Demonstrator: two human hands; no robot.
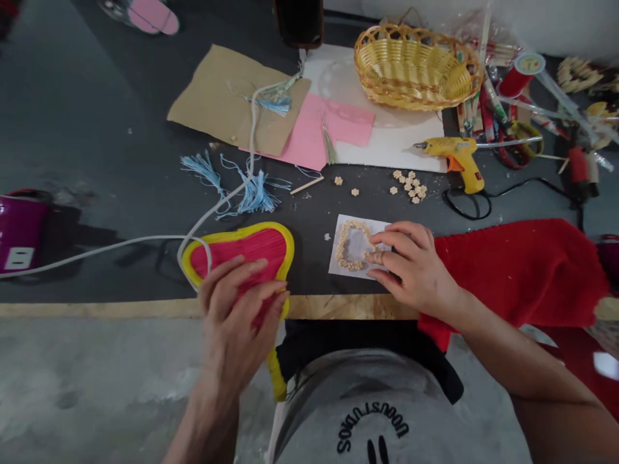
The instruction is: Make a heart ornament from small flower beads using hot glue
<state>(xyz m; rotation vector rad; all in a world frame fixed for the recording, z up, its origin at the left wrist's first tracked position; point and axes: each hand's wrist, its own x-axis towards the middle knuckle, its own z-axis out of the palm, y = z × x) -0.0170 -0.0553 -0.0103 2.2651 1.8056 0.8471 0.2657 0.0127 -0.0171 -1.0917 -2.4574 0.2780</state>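
My left hand (239, 309) lies flat, fingers stretched out, on a heart-shaped woven fan (244, 252), pink-red with a yellow rim, at the table's near edge. My right hand (411, 264) rests on a small white card (356, 245) that bears a heart outline of small beige flower beads. Its fingertips press together on the right side of that outline, and anything they might hold is too small to make out.
Loose flower beads (410, 185) and a yellow glue gun (457, 156) lie beyond the card. A yellow wicker basket (416, 64), pink paper (314, 132), brown card (227, 103), blue tassels (242, 187), a white cord (145, 240) and a red cloth (517, 270) surround them.
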